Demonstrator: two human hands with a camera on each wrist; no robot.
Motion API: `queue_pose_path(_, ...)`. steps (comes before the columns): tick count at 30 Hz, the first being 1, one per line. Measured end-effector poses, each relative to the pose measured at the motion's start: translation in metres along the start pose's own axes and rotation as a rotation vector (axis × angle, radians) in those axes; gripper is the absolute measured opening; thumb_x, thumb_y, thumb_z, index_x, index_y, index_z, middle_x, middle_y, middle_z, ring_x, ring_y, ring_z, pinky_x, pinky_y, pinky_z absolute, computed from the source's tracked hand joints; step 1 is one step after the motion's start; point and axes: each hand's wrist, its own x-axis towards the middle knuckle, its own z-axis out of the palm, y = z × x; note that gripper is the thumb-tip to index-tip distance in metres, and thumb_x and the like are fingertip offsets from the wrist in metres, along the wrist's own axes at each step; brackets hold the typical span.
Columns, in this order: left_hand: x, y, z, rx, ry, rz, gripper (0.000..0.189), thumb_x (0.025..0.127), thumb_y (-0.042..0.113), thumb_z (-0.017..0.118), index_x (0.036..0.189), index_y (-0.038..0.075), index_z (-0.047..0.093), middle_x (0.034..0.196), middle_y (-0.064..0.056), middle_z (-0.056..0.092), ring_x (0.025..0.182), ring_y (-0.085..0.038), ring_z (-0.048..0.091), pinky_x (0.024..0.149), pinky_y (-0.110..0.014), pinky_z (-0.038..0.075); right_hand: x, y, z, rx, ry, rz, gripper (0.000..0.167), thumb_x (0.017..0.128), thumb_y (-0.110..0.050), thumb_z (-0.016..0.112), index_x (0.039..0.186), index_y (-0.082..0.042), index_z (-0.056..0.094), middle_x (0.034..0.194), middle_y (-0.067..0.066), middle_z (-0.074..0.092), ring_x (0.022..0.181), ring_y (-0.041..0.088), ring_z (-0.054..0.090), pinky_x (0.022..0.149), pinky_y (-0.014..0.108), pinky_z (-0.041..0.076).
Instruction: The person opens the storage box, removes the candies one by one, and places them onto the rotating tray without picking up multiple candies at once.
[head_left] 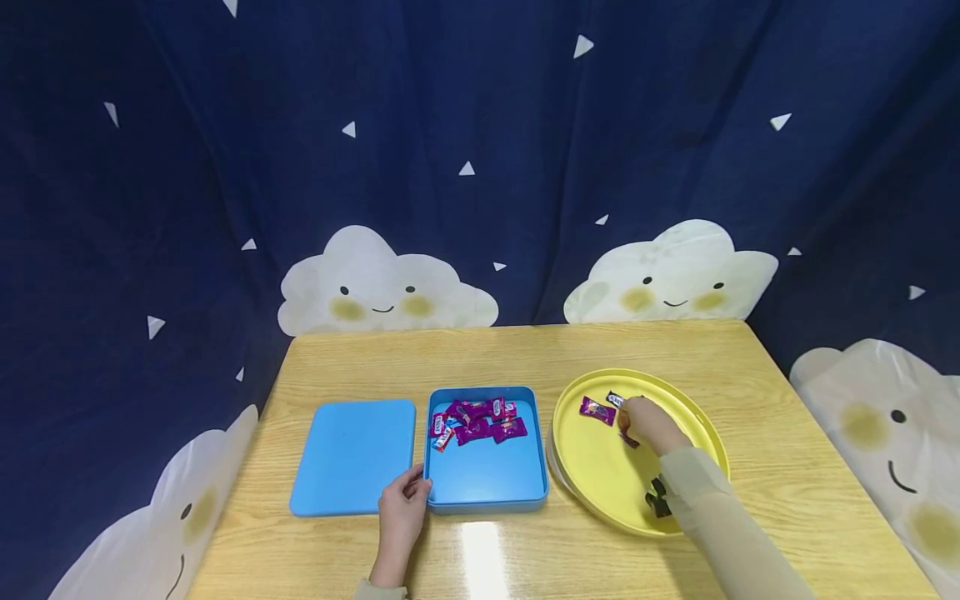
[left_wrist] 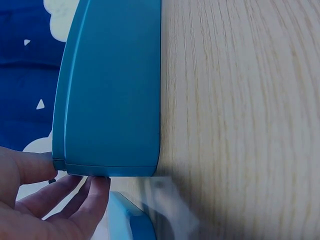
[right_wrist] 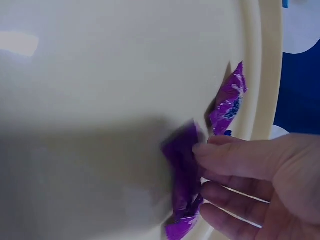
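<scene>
My left hand (head_left: 402, 505) holds the front left corner of a shallow blue box (head_left: 487, 487). In the left wrist view, its thumb lies at the rim and its fingertips touch the side wall. Purple, pink and white wrapped candies (head_left: 472, 429) lie in the box's back half. Over the yellow round tray (head_left: 600, 475), my right hand (head_left: 654, 425) pinches a purple-wrapped candy (right_wrist: 182, 162), slightly blurred in the right wrist view. Another purple candy (right_wrist: 231, 102) lies by the tray's rim, and one more purple wrapper (right_wrist: 180, 228) shows below the pinched one.
A flat blue lid (head_left: 356, 458) lies left of the box on the wooden table (head_left: 510, 354). In the tray are a small white-and-dark wrapper (head_left: 615, 399) and a dark wrapped piece (head_left: 657, 498) near the right sleeve. Behind the table hangs a navy curtain (head_left: 420, 108).
</scene>
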Motion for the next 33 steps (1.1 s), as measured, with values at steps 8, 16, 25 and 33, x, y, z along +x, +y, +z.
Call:
queue_pose_path(8,0.000,0.000,0.000,-0.003,0.000,-0.005,0.030,0.085,-0.001,0.059,0.114,-0.009,0.059,0.097,-0.021,0.065,0.088,-0.028,0.063,0.067,-0.026,0.055,0.006,-0.010,-0.007,-0.026,0.097,0.060,0.022,0.079,-0.006,0.064,0.099,0.003,0.062,0.095,0.019,0.059,0.080,0.030,0.056,0.068,0.043,0.051)
queue_pose_path(16,-0.001,0.001,-0.001,-0.003,-0.003,-0.005,0.030,0.085,0.000,0.059,0.114,-0.009,0.059,0.097,-0.021,0.065,0.088,-0.028,0.063,0.066,-0.026,0.055,0.013,-0.031,-0.006,0.007,0.269,-0.057,0.060,0.082,-0.021,0.067,0.132,0.002,0.043,0.126,0.031,0.044,0.111,0.048,0.045,0.091,0.058,0.040)
queue_pose_path(25,0.001,0.001,0.001,0.002,0.008,-0.004,0.029,0.085,-0.001,0.059,0.113,-0.010,0.059,0.098,-0.024,0.064,0.088,-0.029,0.063,0.067,-0.027,0.055,0.023,-0.062,-0.003,-0.031,0.278,-0.152,0.072,0.083,-0.038,0.065,0.141,-0.010,0.034,0.140,0.027,0.032,0.126,0.046,0.030,0.098,0.066,0.025)
queue_pose_path(33,0.001,0.002,0.001,0.004,0.007,-0.020,0.030,0.085,-0.001,0.059,0.113,-0.010,0.059,0.099,-0.023,0.064,0.088,-0.029,0.063,0.067,-0.028,0.055,0.031,-0.094,0.006,-0.063,0.191,-0.201,0.076,0.083,-0.047,0.061,0.145,-0.020,0.027,0.146,0.020,0.026,0.130,0.045,0.025,0.103,0.065,0.017)
